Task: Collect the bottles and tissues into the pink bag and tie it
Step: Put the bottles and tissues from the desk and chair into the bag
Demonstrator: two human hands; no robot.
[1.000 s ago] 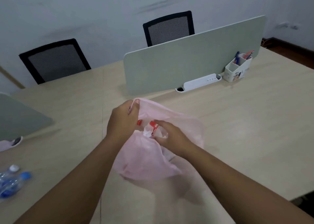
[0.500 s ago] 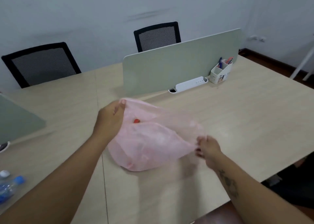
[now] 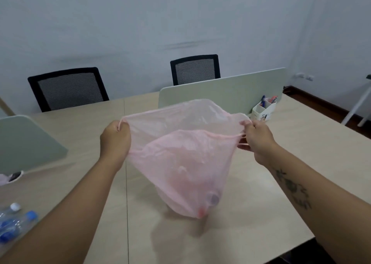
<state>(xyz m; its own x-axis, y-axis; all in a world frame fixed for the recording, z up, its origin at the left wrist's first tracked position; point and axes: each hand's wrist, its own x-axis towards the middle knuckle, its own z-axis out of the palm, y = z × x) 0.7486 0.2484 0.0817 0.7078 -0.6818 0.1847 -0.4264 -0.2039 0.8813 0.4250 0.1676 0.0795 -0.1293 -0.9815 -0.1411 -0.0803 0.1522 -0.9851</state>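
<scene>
Holding bag (image 3: 186,163) aloft over table (image 3: 281,183), left hand (image 3: 114,138) and right hand (image 3: 259,138) each gripping rim; some items, perhaps bottles, inside; bottles (image 3: 14,221) near left uncollected; untied.

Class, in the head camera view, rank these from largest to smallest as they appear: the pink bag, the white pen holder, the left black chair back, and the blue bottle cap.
1. pink bag, though nearness enlarges it
2. left black chair back
3. white pen holder
4. blue bottle cap
</scene>
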